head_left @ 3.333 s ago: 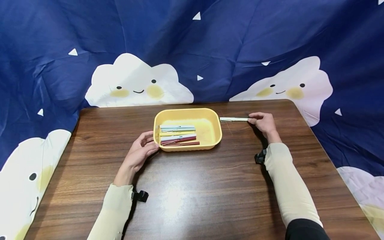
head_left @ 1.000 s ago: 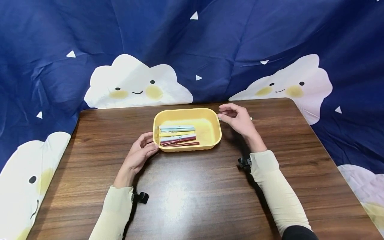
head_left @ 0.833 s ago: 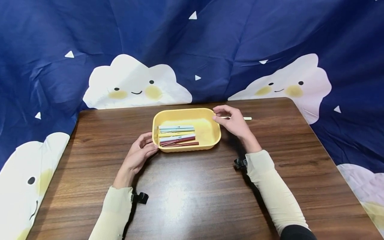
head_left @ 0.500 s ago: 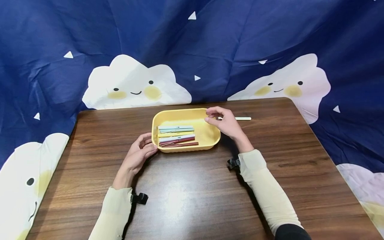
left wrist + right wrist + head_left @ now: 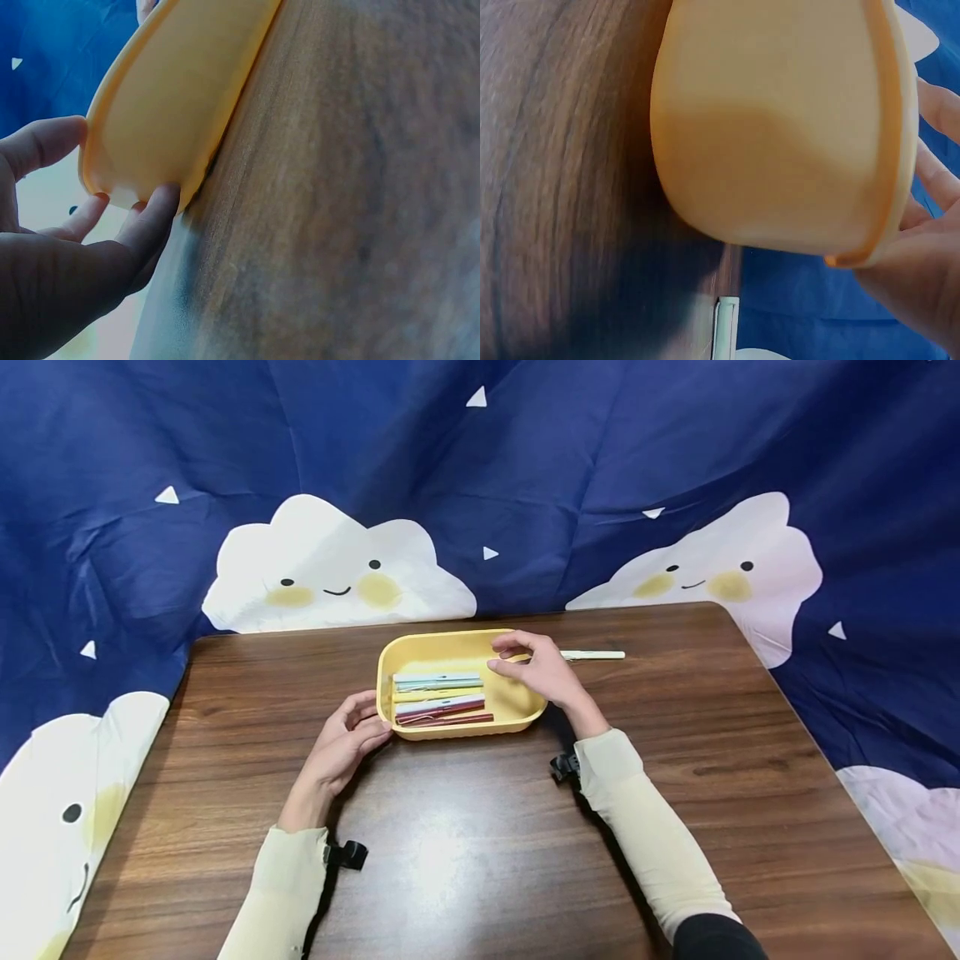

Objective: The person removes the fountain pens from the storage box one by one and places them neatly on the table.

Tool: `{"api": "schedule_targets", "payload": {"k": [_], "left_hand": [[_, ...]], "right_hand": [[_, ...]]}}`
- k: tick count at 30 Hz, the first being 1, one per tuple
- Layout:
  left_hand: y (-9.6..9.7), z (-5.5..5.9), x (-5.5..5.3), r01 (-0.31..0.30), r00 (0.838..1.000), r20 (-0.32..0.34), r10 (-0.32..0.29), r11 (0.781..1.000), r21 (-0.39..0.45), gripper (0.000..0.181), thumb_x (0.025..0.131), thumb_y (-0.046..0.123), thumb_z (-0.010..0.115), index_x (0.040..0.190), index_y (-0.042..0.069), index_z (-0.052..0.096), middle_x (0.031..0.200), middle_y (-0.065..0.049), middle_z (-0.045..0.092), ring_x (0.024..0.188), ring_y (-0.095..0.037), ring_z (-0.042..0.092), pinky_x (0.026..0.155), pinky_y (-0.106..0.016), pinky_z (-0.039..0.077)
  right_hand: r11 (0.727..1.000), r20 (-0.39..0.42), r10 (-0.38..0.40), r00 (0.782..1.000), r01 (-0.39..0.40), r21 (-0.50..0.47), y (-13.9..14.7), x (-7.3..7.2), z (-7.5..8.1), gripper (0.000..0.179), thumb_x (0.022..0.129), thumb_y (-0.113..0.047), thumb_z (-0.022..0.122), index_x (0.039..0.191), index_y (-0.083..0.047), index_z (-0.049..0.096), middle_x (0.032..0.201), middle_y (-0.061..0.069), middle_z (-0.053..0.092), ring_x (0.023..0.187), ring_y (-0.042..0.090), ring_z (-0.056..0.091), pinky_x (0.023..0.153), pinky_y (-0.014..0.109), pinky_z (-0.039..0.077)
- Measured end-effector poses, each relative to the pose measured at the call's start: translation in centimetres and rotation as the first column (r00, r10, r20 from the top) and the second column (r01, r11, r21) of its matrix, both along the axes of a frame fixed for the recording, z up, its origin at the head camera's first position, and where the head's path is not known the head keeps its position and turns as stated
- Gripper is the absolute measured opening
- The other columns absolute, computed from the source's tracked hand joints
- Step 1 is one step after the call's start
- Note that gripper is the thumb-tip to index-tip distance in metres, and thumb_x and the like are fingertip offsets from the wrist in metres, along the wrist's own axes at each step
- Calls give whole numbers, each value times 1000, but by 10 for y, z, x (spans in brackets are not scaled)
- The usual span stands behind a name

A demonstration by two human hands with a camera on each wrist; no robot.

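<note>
A yellow plastic tray [image 5: 465, 734] stands on the wooden table. Several capped pens [image 5: 438, 696] lie side by side in its left part: pale blue, yellow and dark red. With its fingertips my left hand [image 5: 341, 752] touches the tray's left end from outside; the left wrist view shows these fingers [image 5: 154, 225] against the wall. My right hand [image 5: 547, 675] reaches over the right end, fingers gently bent above the inside, and nothing shows between them. On the table to the right lies a white pen [image 5: 600, 655], its left end hidden by this hand.
The brown table [image 5: 465, 860] has its back edge just beyond the tray. Behind it hangs a blue curtain [image 5: 540, 460] with smiling clouds. Each forearm has a beige sleeve and a black strap mount [image 5: 348, 855] at the wrist.
My right hand has let go of the white pen, which stays on the table, and has moved left over the tray's right end. The left hand keeps its place.
</note>
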State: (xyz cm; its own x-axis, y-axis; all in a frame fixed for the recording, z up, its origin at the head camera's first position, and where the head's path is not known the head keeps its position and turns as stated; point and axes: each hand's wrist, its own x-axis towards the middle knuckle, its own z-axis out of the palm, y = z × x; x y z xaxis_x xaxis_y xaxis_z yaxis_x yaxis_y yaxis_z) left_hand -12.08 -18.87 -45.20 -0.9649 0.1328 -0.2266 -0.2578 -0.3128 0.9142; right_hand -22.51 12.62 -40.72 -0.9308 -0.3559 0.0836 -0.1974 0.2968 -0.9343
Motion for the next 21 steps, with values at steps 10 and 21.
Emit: {"api": "schedule_targets", "payload": {"k": [10,21], "left_hand": [[0,0,0,4,1000,7,-4,1000,-1,64,94,-15,56,151,-6,29,138,-24,38,105,-15,61,95,-27,55],[1,1,0,0,1000,14,-1,1000,9,64,94,-15,56,151,-5,29,137,-23,39,108,-18,59,96,-28,55]], "right_hand": [[997,-20,13,1000,-12,78,-11,-3,0,38,88,-11,78,121,6,68,117,19,68,103,27,61,80,29,54],[998,-3,20,1000,-20,65,-29,-9,-12,35,85,-8,80,115,7,70,111,20,70,97,29,63,90,38,53]]}}
